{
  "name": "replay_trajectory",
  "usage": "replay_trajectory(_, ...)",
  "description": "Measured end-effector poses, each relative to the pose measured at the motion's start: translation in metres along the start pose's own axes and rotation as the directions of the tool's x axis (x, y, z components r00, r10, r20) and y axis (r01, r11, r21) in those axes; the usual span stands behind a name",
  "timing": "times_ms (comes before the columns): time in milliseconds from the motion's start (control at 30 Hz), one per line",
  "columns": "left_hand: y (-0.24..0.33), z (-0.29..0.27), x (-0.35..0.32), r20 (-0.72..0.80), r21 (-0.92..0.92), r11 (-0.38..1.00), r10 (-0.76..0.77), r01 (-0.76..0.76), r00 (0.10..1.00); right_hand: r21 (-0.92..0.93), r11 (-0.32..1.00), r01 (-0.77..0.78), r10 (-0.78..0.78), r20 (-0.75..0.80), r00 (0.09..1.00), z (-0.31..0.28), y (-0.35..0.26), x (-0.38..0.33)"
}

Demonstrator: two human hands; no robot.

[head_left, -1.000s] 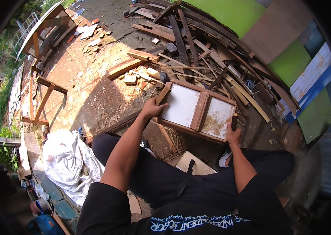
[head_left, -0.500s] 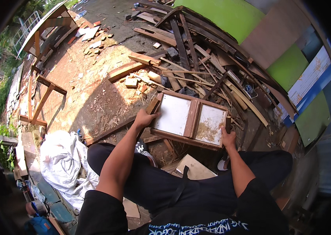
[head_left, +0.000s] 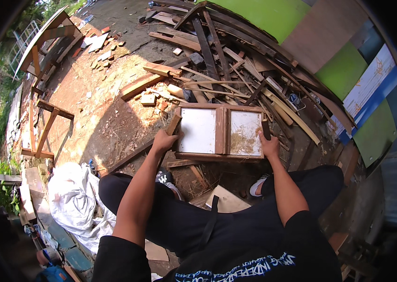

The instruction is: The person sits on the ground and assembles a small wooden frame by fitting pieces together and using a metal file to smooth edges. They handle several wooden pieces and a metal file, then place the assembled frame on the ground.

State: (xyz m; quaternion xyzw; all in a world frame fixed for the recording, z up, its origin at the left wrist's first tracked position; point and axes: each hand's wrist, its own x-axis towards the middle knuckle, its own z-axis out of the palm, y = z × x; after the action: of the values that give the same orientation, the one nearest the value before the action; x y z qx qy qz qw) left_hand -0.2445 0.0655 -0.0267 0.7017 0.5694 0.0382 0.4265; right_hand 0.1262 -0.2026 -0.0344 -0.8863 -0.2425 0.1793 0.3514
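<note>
A wooden window frame [head_left: 221, 131] is up off the ground, lying roughly flat and level in front of the person. It's a brown rectangle split by a middle bar into two panes side by side: the left pane looks clean and white, the right one is smeared and dusty. The left hand [head_left: 163, 142] grips its near left corner, the right hand [head_left: 270, 145] clasps the near right corner, fingers curled over the edge.
</note>
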Motion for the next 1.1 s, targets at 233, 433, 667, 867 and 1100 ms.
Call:
replay_trajectory(233, 0.053, -0.004, -0.007, 0.004, -0.078, 0.995, -0.058, 0.058, 0.998, 0.018, 0.998, -0.055, 0.055, -0.008, 0.998, -0.015, -0.014, 0.013)
replay_trajectory(433, 0.023, -0.005, -0.026, 0.111, -0.136, 0.99, -0.022, 0.037, 0.994, 0.07, 0.994, 0.086, -0.084, -0.034, 0.996, -0.005, -0.001, -0.018)
replay_trajectory(667, 0.061, -0.01, -0.038, 0.069, -0.242, 0.965, -0.089, 0.103, 0.994, 0.074, 0.996, 0.042, -0.044, 0.037, 0.998, -0.007, -0.003, 0.001)
replay_trajectory(867, 0.016, 0.013, -0.045, -0.149, -0.134, 0.987, -0.111, 0.092, 0.983, 0.007, 0.999, 0.047, -0.047, 0.034, 0.998, -0.005, -0.003, -0.011)
replay_trajectory(1100, -0.022, 0.001, -0.048, -0.207, -0.267, 0.962, -0.118, 0.06, 0.971, 0.078, 0.995, 0.058, -0.067, 0.11, 0.992, 0.012, -0.025, -0.009)
